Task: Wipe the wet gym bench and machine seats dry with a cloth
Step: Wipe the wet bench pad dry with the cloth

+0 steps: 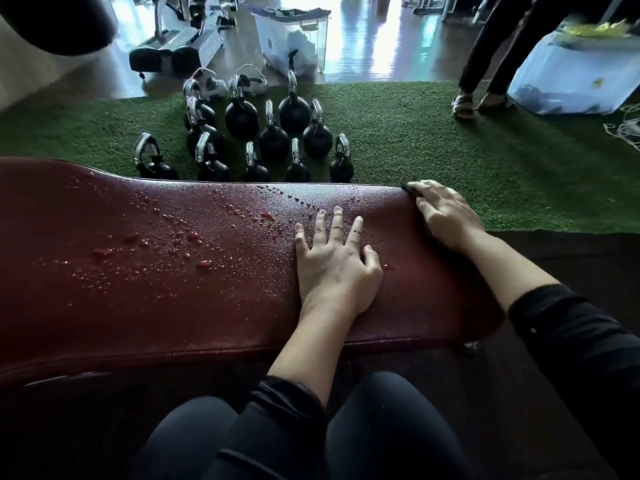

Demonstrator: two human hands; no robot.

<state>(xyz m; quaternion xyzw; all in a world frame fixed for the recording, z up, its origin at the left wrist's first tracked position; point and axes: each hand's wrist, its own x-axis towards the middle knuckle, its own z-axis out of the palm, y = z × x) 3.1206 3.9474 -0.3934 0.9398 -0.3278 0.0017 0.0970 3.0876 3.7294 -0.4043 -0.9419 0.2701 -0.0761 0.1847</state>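
Left hand [334, 268] spread flat on wet bench [145, 271]; right hand [445, 216] presses dark cloth [410, 189]; kettlebells [273, 140] beyond.

My left hand [334, 263] lies flat on the dark red padded vinyl bench [138, 271], with open, droplet-covered pad stretching away to its left. My right hand [445, 216] rests at the bench's right end on a dark cloth [412, 190]; beyond it lies bare green artificial turf [433, 133]. Just past the far edge, black kettlebells with chrome handles [263, 133] crowd the turf.
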